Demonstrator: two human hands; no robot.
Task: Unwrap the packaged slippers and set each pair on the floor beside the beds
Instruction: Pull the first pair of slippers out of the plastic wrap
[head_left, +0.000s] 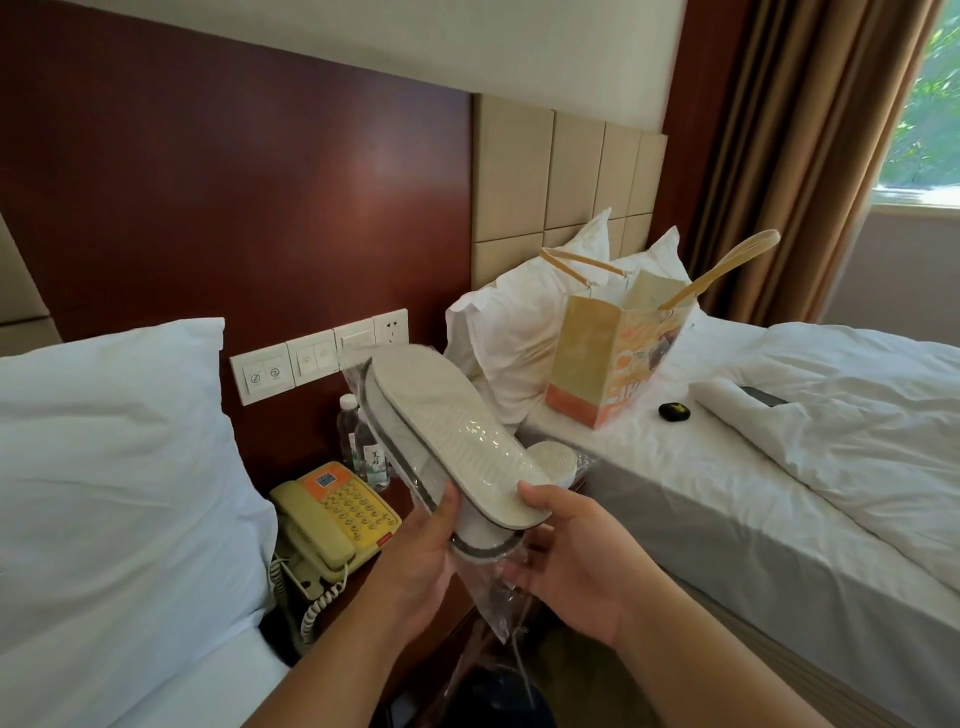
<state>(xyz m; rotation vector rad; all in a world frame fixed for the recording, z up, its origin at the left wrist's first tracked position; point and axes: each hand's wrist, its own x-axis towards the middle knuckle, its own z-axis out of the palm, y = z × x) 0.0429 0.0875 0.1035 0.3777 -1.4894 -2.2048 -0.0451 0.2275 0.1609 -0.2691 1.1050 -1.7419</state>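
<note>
Gripping the heel end of white, grey-edged slippers (447, 431) in clear wrap (496, 605), the left hand (415, 566) and right hand (576, 571) hold them sole-up right of the yellow telephone (332, 519).

White grey-trimmed slippers (447, 441) were stacked sole-up, tilted, in a loose clear wrapper (498, 608); a second pack (553, 460) sat behind.

Wood wall panel (234, 182) seen behind fingers (442, 517); padded headboard (566, 171), curtain (779, 156), daylit window (924, 104) located upper right of them.
</note>
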